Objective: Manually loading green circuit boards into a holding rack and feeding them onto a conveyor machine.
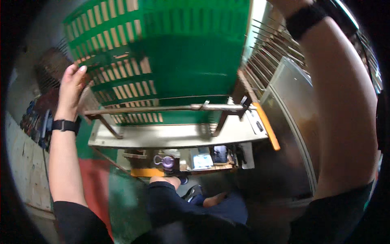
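A large green plastic crate [191,61] with slotted sides stands tilted up in front of me, its upper part running out of the picture. My left hand [73,81] is closed on the crate's left edge, with the thumb showing on the near side. A dark band circles that wrist. Raised high on the right, my right hand [287,5] is cut off by the upper picture edge near the crate's upper right corner. Its fingers are out of sight. A worn metal bar [162,108] crosses just in front of the crate's lower part.
Below the bar runs a white shelf [162,140]. A lower shelf holds a bottle with a purple lid [167,162] and several small packages. An orange-ended handle [268,128] sticks out at the right, near a wire rack [264,53] and a pale panel [292,97].
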Available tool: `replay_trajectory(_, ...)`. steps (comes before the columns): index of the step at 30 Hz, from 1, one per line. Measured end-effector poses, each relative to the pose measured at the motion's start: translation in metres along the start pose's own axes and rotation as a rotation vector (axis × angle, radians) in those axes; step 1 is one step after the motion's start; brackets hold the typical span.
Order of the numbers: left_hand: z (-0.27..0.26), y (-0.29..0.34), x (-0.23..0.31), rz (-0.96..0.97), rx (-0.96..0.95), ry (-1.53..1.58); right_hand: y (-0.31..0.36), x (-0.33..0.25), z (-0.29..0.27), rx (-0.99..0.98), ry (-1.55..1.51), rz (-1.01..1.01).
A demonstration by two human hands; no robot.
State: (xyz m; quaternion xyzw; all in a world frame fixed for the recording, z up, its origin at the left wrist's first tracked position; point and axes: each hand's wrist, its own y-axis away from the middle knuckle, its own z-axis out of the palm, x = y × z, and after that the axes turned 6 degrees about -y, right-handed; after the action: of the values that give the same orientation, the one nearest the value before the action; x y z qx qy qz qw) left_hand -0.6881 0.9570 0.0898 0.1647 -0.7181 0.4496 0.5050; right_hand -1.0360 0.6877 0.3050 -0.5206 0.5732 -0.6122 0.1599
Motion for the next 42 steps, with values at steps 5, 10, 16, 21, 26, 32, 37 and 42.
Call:
replay_trajectory(5,0.002,0.008,0.006,0.008,-0.008,0.043,0.021,-0.017,-0.019,-0.450,-0.122,0.122)
replay_trajectory(10,0.000,0.008,0.004,-0.048,0.059,0.035,-0.007,-0.031,-0.038,-0.698,-0.087,0.214)
replay_trajectory(16,-0.005,0.003,0.001,-0.080,0.075,-0.045,-0.012,-0.014,-0.003,-0.389,-0.066,0.162)
replay_trajectory(21,-0.006,0.004,-0.005,-0.048,0.059,0.024,0.006,0.015,0.022,-0.562,-0.392,0.388)
replay_trajectory(26,-0.011,-0.006,-0.013,-0.034,0.030,-0.002,-0.023,0.040,0.017,-0.632,-0.178,-0.153)
replay_trajectory(32,-0.009,-0.006,-0.014,-0.052,-0.034,0.032,-0.017,0.018,0.011,-0.504,0.283,-0.411)
replay_trajectory(37,-0.001,-0.005,-0.007,-0.008,0.071,-0.143,-0.015,-0.005,0.012,-0.735,-0.326,0.115)
replay_trajectory(42,0.000,-0.006,-0.007,0.031,0.104,-0.136,-0.018,0.002,-0.014,-0.865,-0.136,0.306)
